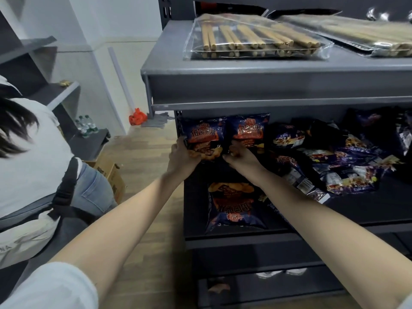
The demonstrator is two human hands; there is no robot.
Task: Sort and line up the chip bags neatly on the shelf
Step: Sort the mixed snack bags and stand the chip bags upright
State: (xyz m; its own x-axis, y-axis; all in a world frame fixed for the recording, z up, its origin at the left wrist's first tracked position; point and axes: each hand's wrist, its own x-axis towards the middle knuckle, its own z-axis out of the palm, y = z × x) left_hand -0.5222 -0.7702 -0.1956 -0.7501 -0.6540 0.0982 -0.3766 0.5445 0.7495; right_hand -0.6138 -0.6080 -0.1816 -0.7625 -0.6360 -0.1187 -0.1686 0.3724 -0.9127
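Two dark blue chip bags with orange print stand upright side by side at the back left of the dark middle shelf [356,210]. My left hand [181,153] grips the lower left edge of the left bag [204,136]. The bottom of the right bag [247,132] is held by my right hand [239,156]. A third bag of the same kind [234,204] lies flat at the shelf's front, under my right forearm. A loose heap of dark blue and purple chip bags [338,157] covers the right part of the shelf.
The grey upper shelf [267,81] overhangs the chip bags and carries clear packs of wooden sticks [249,39]. Another person in a white shirt [29,166] crouches close on the left. A cardboard box [111,172] and water bottles [85,126] sit on the floor side.
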